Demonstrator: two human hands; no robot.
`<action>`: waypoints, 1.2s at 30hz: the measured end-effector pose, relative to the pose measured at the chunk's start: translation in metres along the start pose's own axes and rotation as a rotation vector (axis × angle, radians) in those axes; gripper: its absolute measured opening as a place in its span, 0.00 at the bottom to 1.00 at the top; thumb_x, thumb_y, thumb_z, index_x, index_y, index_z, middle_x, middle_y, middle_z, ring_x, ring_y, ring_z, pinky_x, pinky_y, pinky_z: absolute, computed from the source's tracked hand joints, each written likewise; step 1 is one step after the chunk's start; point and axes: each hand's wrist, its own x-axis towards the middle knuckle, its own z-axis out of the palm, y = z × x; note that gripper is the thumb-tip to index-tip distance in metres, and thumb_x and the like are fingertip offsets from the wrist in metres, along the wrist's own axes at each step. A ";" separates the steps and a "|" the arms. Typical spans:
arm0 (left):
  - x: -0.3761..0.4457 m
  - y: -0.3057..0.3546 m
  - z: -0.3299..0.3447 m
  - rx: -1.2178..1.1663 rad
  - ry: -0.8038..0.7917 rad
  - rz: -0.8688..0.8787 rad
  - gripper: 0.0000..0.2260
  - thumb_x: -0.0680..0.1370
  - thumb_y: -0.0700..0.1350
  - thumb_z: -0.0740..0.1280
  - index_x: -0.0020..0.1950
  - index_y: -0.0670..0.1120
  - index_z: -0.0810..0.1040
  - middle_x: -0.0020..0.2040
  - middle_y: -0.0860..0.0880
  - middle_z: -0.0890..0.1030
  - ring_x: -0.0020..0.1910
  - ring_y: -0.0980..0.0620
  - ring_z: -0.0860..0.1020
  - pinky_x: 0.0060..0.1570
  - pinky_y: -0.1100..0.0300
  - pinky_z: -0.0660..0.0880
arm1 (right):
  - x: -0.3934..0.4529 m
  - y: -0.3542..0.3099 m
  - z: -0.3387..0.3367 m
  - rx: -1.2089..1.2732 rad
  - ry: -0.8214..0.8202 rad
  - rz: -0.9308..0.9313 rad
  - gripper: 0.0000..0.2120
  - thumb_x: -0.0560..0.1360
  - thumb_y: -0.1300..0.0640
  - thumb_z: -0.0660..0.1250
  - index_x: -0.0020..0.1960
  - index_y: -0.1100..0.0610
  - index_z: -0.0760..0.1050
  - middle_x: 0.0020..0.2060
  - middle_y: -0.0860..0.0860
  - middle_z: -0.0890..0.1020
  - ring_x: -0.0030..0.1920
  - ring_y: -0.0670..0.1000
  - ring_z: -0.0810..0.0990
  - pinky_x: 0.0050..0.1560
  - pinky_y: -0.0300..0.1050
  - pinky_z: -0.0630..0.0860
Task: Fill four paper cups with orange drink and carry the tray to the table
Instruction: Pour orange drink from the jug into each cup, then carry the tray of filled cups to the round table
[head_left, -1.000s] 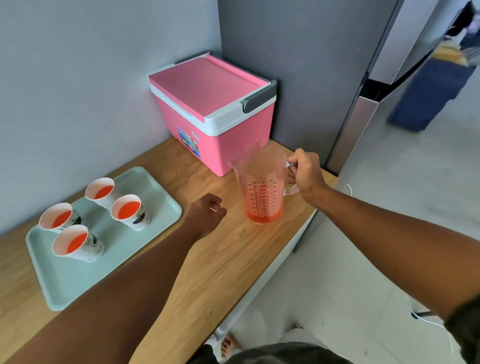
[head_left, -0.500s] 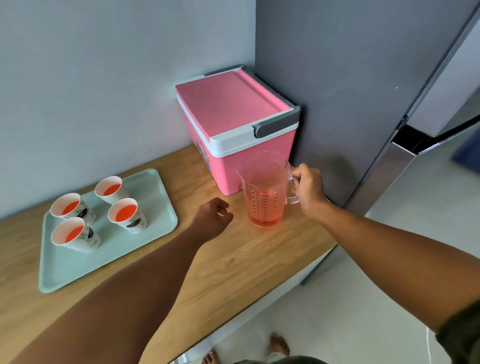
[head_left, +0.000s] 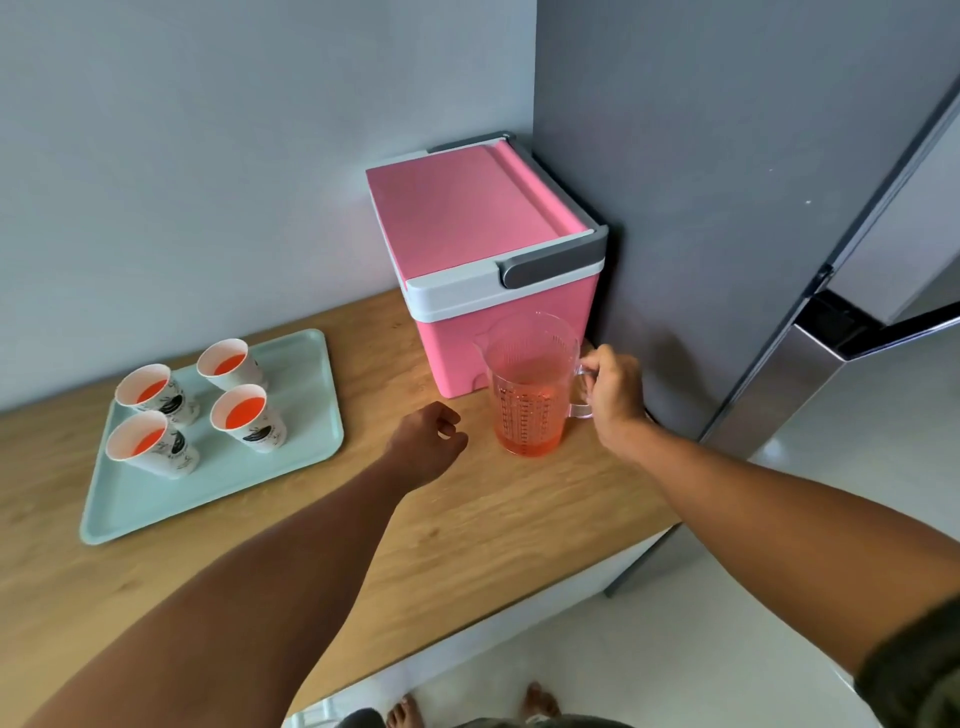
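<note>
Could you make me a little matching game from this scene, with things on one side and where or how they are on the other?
Things: 1 tray; 2 pitcher; 3 cooler; 4 left hand.
States: A lid shut, in the corner; B holds nothing, over the counter; C carries four filled cups; D held at its handle by the right hand.
Pairs: 1-C, 2-D, 3-A, 4-B.

The right hand (head_left: 615, 397), gripping the handle, is drawing the clear plastic measuring jug of orange drink (head_left: 530, 395) across the wooden counter (head_left: 467, 545), closer to the pink cooler box (head_left: 493, 270). The jug is now standing just in front of the box.
</note>
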 end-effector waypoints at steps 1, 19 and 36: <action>-0.001 0.000 0.001 0.002 0.003 -0.002 0.12 0.76 0.47 0.72 0.58 0.48 0.80 0.49 0.52 0.83 0.48 0.52 0.80 0.46 0.61 0.73 | 0.000 0.002 0.000 0.011 0.005 -0.001 0.13 0.67 0.55 0.60 0.27 0.59 0.63 0.20 0.49 0.64 0.24 0.50 0.62 0.26 0.42 0.58; -0.029 -0.031 -0.015 -0.028 0.014 -0.050 0.11 0.76 0.48 0.72 0.57 0.50 0.80 0.48 0.54 0.82 0.41 0.57 0.78 0.38 0.63 0.71 | -0.021 0.008 -0.013 -0.262 0.058 -0.124 0.10 0.72 0.44 0.64 0.45 0.50 0.74 0.47 0.51 0.80 0.47 0.50 0.77 0.52 0.54 0.74; -0.111 -0.167 -0.122 -0.080 0.043 -0.038 0.10 0.76 0.47 0.72 0.56 0.48 0.79 0.49 0.52 0.82 0.48 0.51 0.79 0.44 0.62 0.71 | -0.177 0.055 0.084 -0.806 0.065 0.171 0.19 0.79 0.51 0.67 0.65 0.57 0.68 0.66 0.58 0.75 0.56 0.64 0.80 0.56 0.58 0.78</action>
